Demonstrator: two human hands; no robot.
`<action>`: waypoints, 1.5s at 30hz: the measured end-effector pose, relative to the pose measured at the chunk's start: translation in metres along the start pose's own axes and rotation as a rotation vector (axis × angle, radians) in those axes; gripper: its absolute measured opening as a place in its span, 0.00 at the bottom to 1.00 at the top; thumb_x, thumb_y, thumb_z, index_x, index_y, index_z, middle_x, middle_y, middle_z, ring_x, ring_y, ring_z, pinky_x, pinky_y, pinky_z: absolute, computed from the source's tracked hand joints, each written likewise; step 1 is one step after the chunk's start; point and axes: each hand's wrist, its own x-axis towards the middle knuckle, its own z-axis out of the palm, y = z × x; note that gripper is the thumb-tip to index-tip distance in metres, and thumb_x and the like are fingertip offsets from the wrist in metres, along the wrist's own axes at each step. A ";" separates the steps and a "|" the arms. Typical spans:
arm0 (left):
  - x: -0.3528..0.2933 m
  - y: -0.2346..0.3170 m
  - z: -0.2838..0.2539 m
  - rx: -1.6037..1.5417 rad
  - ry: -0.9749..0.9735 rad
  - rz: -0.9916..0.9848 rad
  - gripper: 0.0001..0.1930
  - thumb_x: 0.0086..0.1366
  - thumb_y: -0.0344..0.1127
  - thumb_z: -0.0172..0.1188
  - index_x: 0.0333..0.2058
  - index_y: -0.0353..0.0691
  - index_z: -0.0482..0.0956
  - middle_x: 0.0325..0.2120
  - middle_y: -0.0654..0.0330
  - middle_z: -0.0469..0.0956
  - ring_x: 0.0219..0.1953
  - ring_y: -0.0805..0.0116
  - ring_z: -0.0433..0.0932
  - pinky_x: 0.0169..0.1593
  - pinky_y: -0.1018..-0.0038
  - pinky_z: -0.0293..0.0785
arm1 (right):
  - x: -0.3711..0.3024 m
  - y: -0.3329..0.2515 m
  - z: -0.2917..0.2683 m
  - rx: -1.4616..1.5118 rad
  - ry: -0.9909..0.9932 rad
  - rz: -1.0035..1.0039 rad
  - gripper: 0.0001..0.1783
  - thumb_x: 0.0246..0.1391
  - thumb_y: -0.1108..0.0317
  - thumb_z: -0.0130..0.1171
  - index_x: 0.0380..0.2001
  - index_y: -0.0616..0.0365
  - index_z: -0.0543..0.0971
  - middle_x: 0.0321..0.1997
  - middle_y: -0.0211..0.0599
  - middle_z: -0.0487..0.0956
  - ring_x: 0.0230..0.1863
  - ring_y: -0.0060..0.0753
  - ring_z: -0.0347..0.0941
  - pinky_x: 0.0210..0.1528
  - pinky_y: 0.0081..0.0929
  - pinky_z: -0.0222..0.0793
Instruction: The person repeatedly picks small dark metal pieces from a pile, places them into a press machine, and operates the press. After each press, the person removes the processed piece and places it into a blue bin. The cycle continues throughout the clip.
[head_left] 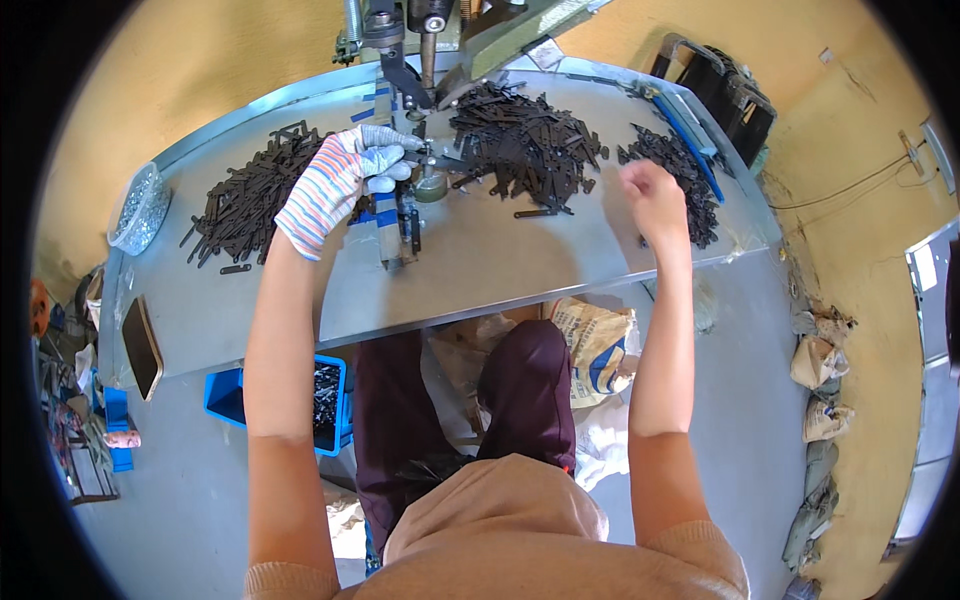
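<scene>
Gloved left hand pinches, seemingly around a dark strip, steadying it under the press; bare right hand curls, contents unclear, by the right pile, handily near.

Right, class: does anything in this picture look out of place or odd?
Yes. The phone-like slab at the table's near left corner appears to jut past the edge. Also, the left hand is gloved while the right hand is bare.
</scene>
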 end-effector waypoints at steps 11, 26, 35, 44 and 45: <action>0.000 0.004 0.006 -0.022 0.066 -0.026 0.10 0.58 0.32 0.56 0.35 0.32 0.76 0.20 0.63 0.75 0.17 0.81 0.68 0.17 0.87 0.61 | -0.016 0.031 0.014 -0.276 0.134 -0.012 0.08 0.38 0.78 0.54 0.28 0.59 0.73 0.28 0.47 0.73 0.33 0.52 0.70 0.37 0.41 0.66; 0.001 0.006 0.006 0.190 0.063 -0.094 0.11 0.58 0.32 0.55 0.39 0.33 0.76 0.27 0.61 0.78 0.24 0.79 0.75 0.26 0.86 0.70 | 0.036 -0.094 0.062 1.087 -0.514 0.159 0.10 0.51 0.78 0.49 0.37 0.71 0.72 0.30 0.43 0.75 0.31 0.31 0.74 0.31 0.22 0.76; 0.007 0.005 0.014 0.517 0.177 -0.058 0.09 0.57 0.23 0.52 0.36 0.35 0.77 0.18 0.68 0.72 0.17 0.81 0.66 0.19 0.85 0.61 | 0.034 -0.111 0.111 1.232 -0.590 0.096 0.12 0.50 0.74 0.53 0.39 0.65 0.70 0.30 0.32 0.74 0.30 0.20 0.70 0.34 0.15 0.65; 0.004 0.007 0.013 0.748 0.198 -0.027 0.16 0.50 0.20 0.52 0.36 0.44 0.79 0.14 0.63 0.71 0.14 0.77 0.65 0.18 0.78 0.63 | 0.026 -0.116 0.119 1.313 -0.547 0.087 0.08 0.50 0.75 0.53 0.35 0.61 0.70 0.32 0.33 0.75 0.33 0.21 0.70 0.37 0.17 0.65; 0.003 0.006 0.013 0.733 0.193 -0.016 0.15 0.50 0.21 0.53 0.36 0.43 0.79 0.14 0.63 0.72 0.14 0.77 0.66 0.18 0.78 0.63 | 0.026 -0.115 0.120 1.342 -0.541 0.091 0.07 0.51 0.74 0.53 0.35 0.60 0.69 0.32 0.34 0.75 0.33 0.21 0.70 0.38 0.17 0.65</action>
